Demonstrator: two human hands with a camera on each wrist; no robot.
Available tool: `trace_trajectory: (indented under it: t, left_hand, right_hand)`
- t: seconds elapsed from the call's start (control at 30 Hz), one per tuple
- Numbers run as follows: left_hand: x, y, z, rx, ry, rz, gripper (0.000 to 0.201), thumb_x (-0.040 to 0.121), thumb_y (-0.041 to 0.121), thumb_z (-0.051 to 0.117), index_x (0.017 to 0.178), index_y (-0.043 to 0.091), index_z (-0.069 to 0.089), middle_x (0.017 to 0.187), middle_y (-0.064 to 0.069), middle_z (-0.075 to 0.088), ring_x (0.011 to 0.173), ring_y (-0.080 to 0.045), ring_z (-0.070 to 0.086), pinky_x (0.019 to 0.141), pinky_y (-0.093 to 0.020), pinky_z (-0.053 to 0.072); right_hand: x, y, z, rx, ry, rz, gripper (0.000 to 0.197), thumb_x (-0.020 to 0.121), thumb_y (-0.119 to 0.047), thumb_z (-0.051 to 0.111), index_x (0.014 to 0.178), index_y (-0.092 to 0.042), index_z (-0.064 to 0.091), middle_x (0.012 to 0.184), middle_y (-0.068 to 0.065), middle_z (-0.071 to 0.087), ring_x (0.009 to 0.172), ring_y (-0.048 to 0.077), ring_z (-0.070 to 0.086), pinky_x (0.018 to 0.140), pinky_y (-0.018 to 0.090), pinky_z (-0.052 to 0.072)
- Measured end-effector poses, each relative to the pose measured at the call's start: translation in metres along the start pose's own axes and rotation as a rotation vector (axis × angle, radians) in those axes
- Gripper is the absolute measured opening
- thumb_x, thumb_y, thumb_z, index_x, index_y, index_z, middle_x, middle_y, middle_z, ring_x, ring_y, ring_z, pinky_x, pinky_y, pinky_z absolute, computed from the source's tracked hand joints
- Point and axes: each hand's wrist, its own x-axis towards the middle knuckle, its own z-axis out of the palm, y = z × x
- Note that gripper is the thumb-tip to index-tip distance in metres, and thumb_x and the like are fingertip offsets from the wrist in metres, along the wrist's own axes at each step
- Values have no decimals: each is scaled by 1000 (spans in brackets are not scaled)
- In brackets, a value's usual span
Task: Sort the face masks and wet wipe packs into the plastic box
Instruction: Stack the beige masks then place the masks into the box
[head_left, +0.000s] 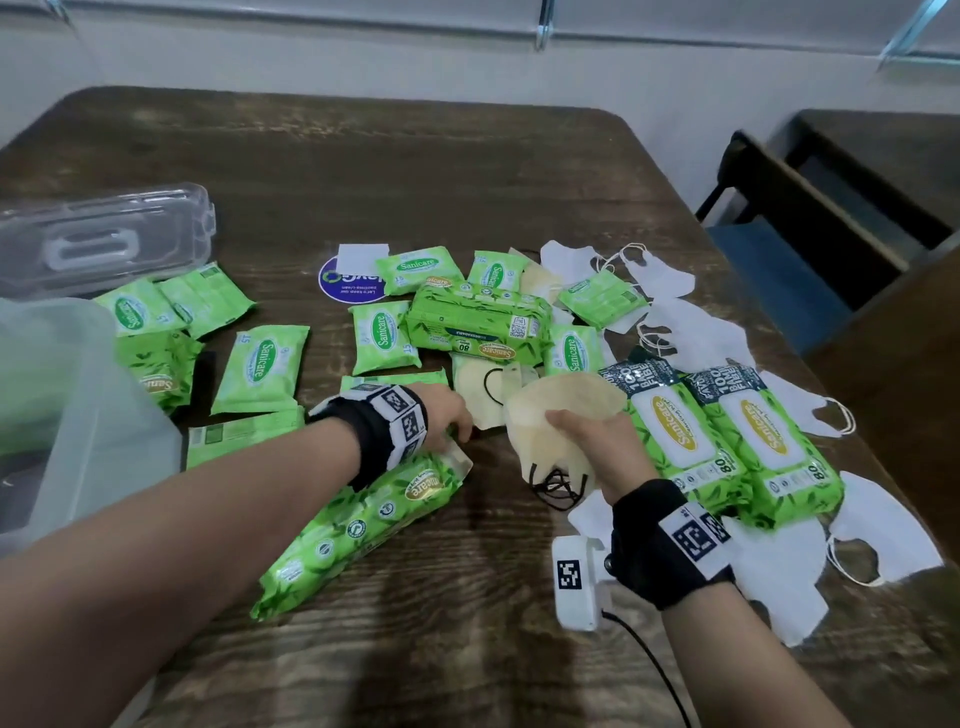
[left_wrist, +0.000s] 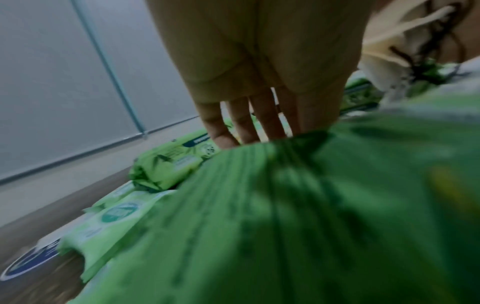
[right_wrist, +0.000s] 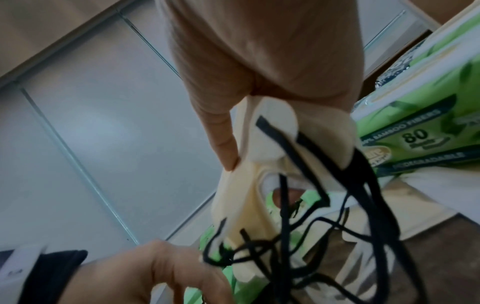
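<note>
Right hand (head_left: 597, 447) is pinching a stack of cream masks (head_left: 566, 397), fingers curled round it, above the surface's (head_left: 467, 182) near middle. Left hand (head_left: 447, 415) is lying with fingers straight over a big pack's (head_left: 363, 525) end; can't tell if it's gripping. Box (head_left: 78, 395) is sitting at the left edge. Risk: dangling black loops (head_left: 558, 488) snagging on packs, or the masks sliding out mid-carry.

A dark wood-grain counter (head_left: 415, 171) carries scattered green wipe packs (head_left: 262, 366), white face masks (head_left: 670, 280), a round blue sticker (head_left: 343, 291) and a clear lid (head_left: 104, 239).
</note>
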Motion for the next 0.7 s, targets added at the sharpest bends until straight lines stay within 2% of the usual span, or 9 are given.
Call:
trace_trajectory:
  t: [0.1, 0.2, 0.27, 0.37, 0.43, 0.47, 0.53, 0.6, 0.7]
  left_hand:
    - [16, 11, 6, 201, -73, 78, 40, 92, 21, 54, 132, 26, 50, 135, -3, 49, 123, -24, 46, 96, -36, 44]
    - [27, 11, 7, 346, -137, 67, 60, 86, 19, 66, 139, 28, 39, 139, -1, 46, 128, -23, 41, 99, -39, 43]
    - [28, 12, 10, 389, -159, 21, 66, 82, 19, 71, 138, 24, 36, 135, -3, 49, 123, -24, 46, 95, -40, 45]
    - [25, 20, 11, 366, -174, -35, 41, 89, 19, 63, 125, 16, 45, 120, -9, 57, 107, -26, 56, 79, -33, 42]
    - [23, 21, 9, 366, -174, -24, 20, 95, 21, 51, 113, 13, 55, 112, -9, 57, 103, -25, 54, 77, -31, 33]
    - [19, 19, 8, 342, -169, -26, 24, 96, 22, 49, 116, 13, 58, 114, -7, 58, 105, -24, 53, 79, -31, 31]
    - [5, 14, 1, 210, -87, -40, 29, 95, 24, 50, 121, 16, 59, 119, -6, 58, 106, -25, 52, 85, -32, 33]
    - [-13, 6, -7, -45, 111, -90, 33, 94, 31, 52, 122, 14, 57, 118, -7, 58, 108, -26, 52, 88, -30, 36]
    - [-38, -5, -21, -512, 451, -118, 32, 89, 32, 60, 113, 10, 59, 101, -8, 63, 95, -25, 57, 75, -27, 39]
  right_hand:
    - [3, 4, -1, -12, 12, 25, 38, 80, -7, 71, 116, -5, 58, 111, 13, 65, 101, 30, 63, 89, 44, 52]
    - [5, 7, 1, -11, 15, 23, 45, 80, -6, 71, 122, -4, 56, 115, 13, 65, 104, 31, 62, 85, 42, 52]
    - [4, 8, 2, -9, 6, 27, 46, 80, -6, 71, 123, -4, 55, 116, 13, 64, 105, 30, 62, 87, 42, 52]
    - [3, 9, 2, -18, -19, 33, 45, 81, -7, 70, 124, -3, 56, 116, 14, 64, 104, 30, 62, 87, 42, 52]
    - [2, 9, 2, -16, -26, 33, 44, 82, -7, 69, 123, -4, 56, 115, 13, 64, 103, 29, 62, 83, 39, 52]
    - [2, 10, 0, -12, -26, 27, 43, 82, -6, 69, 123, -4, 56, 115, 14, 64, 101, 29, 62, 79, 37, 52]
    - [2, 9, -3, -5, -24, 9, 41, 83, -6, 67, 122, -4, 57, 114, 13, 64, 97, 27, 62, 71, 31, 52]
    - [1, 9, -7, -8, -18, -2, 38, 84, -8, 67, 120, -5, 57, 110, 12, 65, 91, 24, 61, 67, 28, 51]
    - [0, 8, -10, 0, -13, -9, 37, 83, -11, 69, 118, -5, 58, 103, 11, 65, 82, 21, 62, 66, 28, 50]
